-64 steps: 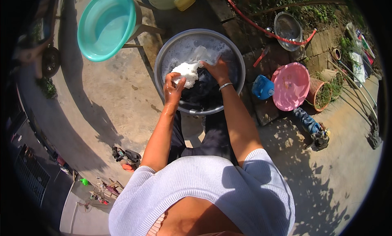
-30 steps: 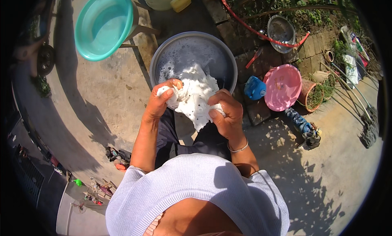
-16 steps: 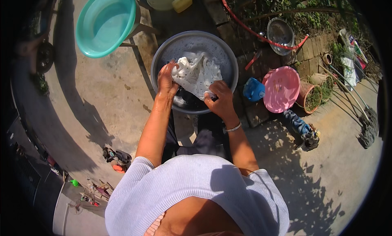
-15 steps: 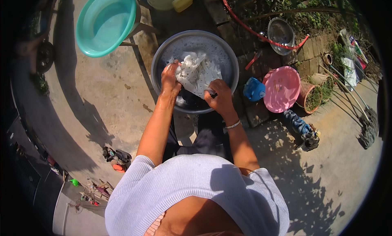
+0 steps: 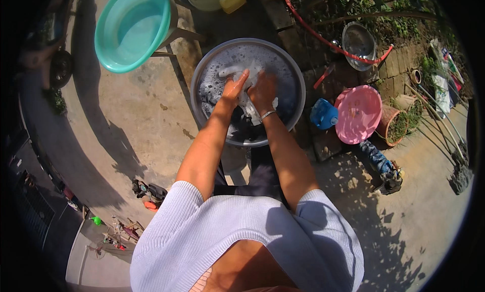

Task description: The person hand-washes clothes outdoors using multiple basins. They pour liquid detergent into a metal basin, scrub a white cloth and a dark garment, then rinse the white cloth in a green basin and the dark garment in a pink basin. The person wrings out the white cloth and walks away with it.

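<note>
White cloth [image 5: 249, 110], one: in your grey basin [image 5: 301, 92], partly among suds. Likely soft, limp, slippery, water-heavy; best taken by bunched folds. Your left hand [image 5: 234, 87], right hand [image 5: 263, 90]: at the cloth, fingers partly hidden or blurred; grip cannot be told.

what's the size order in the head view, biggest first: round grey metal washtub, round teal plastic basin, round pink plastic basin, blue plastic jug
1. Grey washtub
2. Teal basin, slightly cut off by the top edge
3. Pink basin
4. Blue jug
</note>
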Tool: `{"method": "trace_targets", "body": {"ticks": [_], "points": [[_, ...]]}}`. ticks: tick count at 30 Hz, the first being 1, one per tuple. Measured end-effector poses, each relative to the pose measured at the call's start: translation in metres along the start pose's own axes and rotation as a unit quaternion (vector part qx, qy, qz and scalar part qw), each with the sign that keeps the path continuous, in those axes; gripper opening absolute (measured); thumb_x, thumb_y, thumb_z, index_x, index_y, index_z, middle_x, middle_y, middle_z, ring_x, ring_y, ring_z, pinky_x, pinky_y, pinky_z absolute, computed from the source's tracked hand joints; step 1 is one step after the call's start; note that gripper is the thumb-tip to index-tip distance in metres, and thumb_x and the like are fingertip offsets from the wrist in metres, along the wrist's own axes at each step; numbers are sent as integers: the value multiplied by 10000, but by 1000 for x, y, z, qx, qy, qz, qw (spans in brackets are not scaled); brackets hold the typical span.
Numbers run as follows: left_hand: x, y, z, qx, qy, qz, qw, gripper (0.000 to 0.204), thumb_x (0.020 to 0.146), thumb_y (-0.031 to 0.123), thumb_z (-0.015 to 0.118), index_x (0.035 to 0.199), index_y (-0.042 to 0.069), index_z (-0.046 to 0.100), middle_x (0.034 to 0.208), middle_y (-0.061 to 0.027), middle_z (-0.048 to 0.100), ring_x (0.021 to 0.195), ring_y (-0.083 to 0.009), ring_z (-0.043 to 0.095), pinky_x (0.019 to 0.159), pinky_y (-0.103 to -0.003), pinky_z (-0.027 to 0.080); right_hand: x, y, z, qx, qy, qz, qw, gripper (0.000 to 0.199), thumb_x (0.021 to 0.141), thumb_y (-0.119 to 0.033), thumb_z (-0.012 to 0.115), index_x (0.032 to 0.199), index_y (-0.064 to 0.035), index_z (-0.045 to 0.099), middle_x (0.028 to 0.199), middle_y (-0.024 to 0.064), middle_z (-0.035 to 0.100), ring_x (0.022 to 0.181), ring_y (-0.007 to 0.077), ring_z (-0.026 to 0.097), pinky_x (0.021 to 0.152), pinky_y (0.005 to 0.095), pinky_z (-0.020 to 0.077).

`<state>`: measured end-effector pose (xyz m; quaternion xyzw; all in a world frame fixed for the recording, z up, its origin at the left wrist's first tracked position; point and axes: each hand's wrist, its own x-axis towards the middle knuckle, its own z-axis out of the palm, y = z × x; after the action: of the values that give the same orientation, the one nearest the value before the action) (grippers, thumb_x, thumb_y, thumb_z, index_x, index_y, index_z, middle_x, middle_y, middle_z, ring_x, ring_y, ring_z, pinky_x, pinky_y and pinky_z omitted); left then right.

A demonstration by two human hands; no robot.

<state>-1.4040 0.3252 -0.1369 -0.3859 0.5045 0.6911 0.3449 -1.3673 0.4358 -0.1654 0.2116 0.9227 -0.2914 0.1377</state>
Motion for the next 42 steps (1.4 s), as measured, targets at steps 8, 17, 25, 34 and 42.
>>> {"method": "trace_targets", "body": {"ticks": [8, 17, 25, 34, 42], "points": [[-5, -25, 8, 41, -150, 284, 946, 416, 903, 331, 569, 1173, 15, 553, 1109, -128, 617, 958, -225, 616, 805, -343, 523, -82, -77, -69, 176, 54, -238, 954, 205, 690, -189, 699, 844, -86, 611, 897, 123, 541, 826, 322, 579, 629, 409, 507], [-28, -32, -9, -202, -111, -25, 973, 390, 926, 337, 522, 1162, 29, 558, 1094, -117, 615, 957, -235, 616, 846, -345, 503, -24, -50, -66, 125, 223, -187, 949, 237, 815, -221, 634, 673, -38, 586, 709, 92, 565, 680, 258, 600, 535, 352, 475], [-31, 44, -15, 2, -38, 138, 990, 599, 929, 490, 458, 1280, 5, 449, 1285, -169, 479, 1098, -277, 532, 975, -377, 401, -62, 14, -109, 47, 33, -45, 997, 296, 766, -272, 715, 851, -15, 596, 737, 125, 515, 669, 273, 541, 618, 413, 478], [-86, -48, 3, 67, 62, 40, 995, 494, 894, 195, 583, 1344, 128, 389, 1238, -120, 447, 1020, -218, 530, 824, -384, 505, 14, 33, -16, -144, 109, -138, 974, 528, 787, -321, 675, 1183, -14, 509, 1122, 247, 547, 1117, 378, 488, 892, 414, 436], [-57, -45, 10, -157, -36, -27, 987, 560, 947, 467, 423, 1401, 160, 310, 1361, -101, 407, 1096, -288, 508, 909, -444, 456, 17, 18, -8, 53, -61, -66, 995, 446, 758, -292, 637, 1095, -11, 557, 1085, 210, 572, 1049, 372, 531, 856, 429, 458]]}}
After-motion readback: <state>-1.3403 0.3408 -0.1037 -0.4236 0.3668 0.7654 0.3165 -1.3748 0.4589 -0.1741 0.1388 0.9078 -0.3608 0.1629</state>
